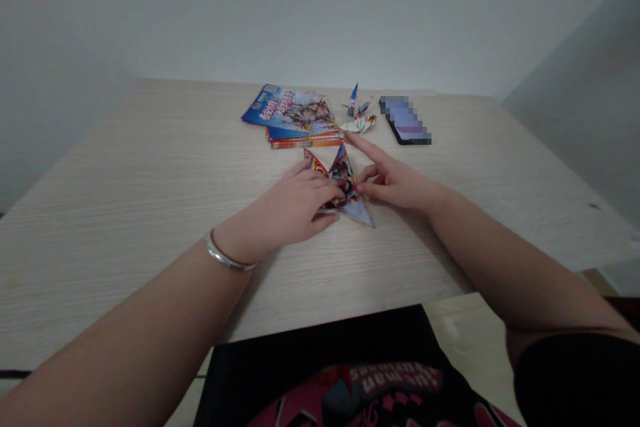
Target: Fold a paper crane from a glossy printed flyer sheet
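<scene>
A partly folded piece of colourful printed paper (345, 177) lies on the light wooden table (150, 180), with pointed flaps sticking up and out. My left hand (290, 210) rests on its left side, fingers curled and pressing the paper down. My right hand (393, 180) touches the paper's right side, pinching a flap with thumb and middle fingers while the index finger points out towards the far side. A silver bangle (227, 259) sits on my left wrist.
Behind the hands lies a small stack of colourful printed sheets or booklets (295, 120). Beside it stands a finished folded paper figure (359, 113). A dark phone (405, 121) lies to the right of that. The table's near edge runs above my lap.
</scene>
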Demonstrator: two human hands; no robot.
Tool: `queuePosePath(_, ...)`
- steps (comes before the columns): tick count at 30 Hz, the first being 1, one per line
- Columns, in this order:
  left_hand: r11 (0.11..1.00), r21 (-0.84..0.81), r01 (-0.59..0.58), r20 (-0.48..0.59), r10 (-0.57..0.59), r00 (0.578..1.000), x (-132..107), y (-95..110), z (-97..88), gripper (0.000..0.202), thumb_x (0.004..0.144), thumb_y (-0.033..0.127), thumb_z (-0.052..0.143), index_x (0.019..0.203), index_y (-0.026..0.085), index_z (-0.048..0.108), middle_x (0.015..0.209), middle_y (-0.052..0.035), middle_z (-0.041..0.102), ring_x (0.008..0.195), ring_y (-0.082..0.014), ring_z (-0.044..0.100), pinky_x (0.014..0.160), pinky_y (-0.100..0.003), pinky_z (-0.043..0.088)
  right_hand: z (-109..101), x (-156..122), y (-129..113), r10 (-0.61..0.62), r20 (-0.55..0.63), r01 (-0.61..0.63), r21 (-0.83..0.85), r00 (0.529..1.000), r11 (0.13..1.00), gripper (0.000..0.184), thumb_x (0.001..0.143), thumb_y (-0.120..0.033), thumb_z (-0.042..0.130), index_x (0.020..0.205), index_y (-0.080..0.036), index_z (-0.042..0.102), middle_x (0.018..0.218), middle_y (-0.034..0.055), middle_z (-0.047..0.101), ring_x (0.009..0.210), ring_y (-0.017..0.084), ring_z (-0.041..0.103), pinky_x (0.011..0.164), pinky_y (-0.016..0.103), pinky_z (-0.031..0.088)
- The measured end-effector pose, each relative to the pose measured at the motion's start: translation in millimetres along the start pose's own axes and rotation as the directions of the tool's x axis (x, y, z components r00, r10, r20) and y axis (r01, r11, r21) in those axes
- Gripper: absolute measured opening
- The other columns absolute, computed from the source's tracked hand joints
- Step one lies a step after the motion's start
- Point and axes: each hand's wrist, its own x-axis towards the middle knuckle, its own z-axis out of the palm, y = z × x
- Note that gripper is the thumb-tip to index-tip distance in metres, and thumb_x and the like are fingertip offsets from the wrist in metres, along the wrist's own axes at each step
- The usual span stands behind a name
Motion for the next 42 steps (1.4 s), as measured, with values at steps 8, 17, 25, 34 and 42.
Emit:
queuePosePath(8, 0.998, -0.052, -0.033, -0.029, 0.032, 0.999, 0, 0, -0.7, 0.021, 0.097, 0.026, 0.06, 0.111, 0.019, 0.073, 0.114, -0.0083, 0.078, 0.113, -0.0265, 0.067, 0.118, -0.051, 0.033, 1, 3, 11, 0.034, -0.005, -0.034, 0.01, 0.999, 0.999, 0.103, 0.084, -0.02, 0.074, 0.167, -0.04, 0.017, 0.163, 0.0081, 0.047, 0.067, 0.005, 0.059, 0.056, 0.02, 0.054)
queuePosePath(17, 1.0, 0.0, 0.025, -0.04, -0.025, 0.999, -1, -2, 0.0, 0.021, 0.097, 0.028, 0.06, 0.102, 0.013, 0.074, 0.108, -0.0129, 0.069, 0.108, -0.028, 0.061, 0.103, -0.045, 0.049, 4, 9, 17, 0.125, -0.142, -0.128, -0.012, 0.982, 0.992, 0.071, 0.081, -0.02, 0.076, 0.147, -0.029, 0.053, 0.114, 0.0015, 0.065, 0.06, 0.006, 0.059, 0.048, 0.02, 0.052)
queuePosePath(25, 0.999, -0.046, -0.004, -0.202, -0.005, 0.979, -3, -2, -1.0, 0.02, 0.098, 0.026, 0.061, 0.096, 0.019, 0.079, 0.113, -0.0124, 0.066, 0.109, -0.0272, 0.061, 0.099, -0.045, 0.051, 6, 12, 21, 0.212, -0.157, -0.19, 0.149, 0.965, 0.971, 0.048, 0.084, -0.028, 0.078, 0.13, -0.028, 0.065, 0.08, -0.0047, 0.063, 0.056, 0.01, 0.06, 0.047, 0.023, 0.053)
queuePosePath(34, 0.982, -0.116, -0.147, -0.233, 0.117, 0.965, -6, -4, -9.2, 0.028, 0.106, 0.032, 0.049, 0.101, 0.022, 0.075, 0.102, -0.0048, 0.075, 0.101, -0.0211, 0.067, 0.097, -0.037, 0.052, -4, 3, 15, 0.214, 0.065, -0.222, 0.379, 0.975, 0.898, 0.068, 0.084, -0.042, 0.078, 0.146, -0.028, 0.055, 0.095, -0.0006, 0.077, 0.077, 0.015, 0.069, 0.065, 0.027, 0.058)
queuePosePath(42, 0.938, -0.322, 0.131, -0.461, -0.276, 0.843, -7, -8, -2.6, 0.019, 0.099, 0.037, 0.056, 0.095, 0.022, 0.067, 0.095, -0.0041, 0.073, 0.095, -0.0225, 0.066, 0.098, -0.043, 0.053, 1, 7, 14, 0.216, -0.185, -0.114, 0.442, 0.959, 0.89, 0.046, 0.069, -0.053, 0.089, 0.097, -0.026, 0.065, 0.096, -0.0015, 0.071, 0.081, 0.014, 0.064, 0.06, 0.022, 0.052)
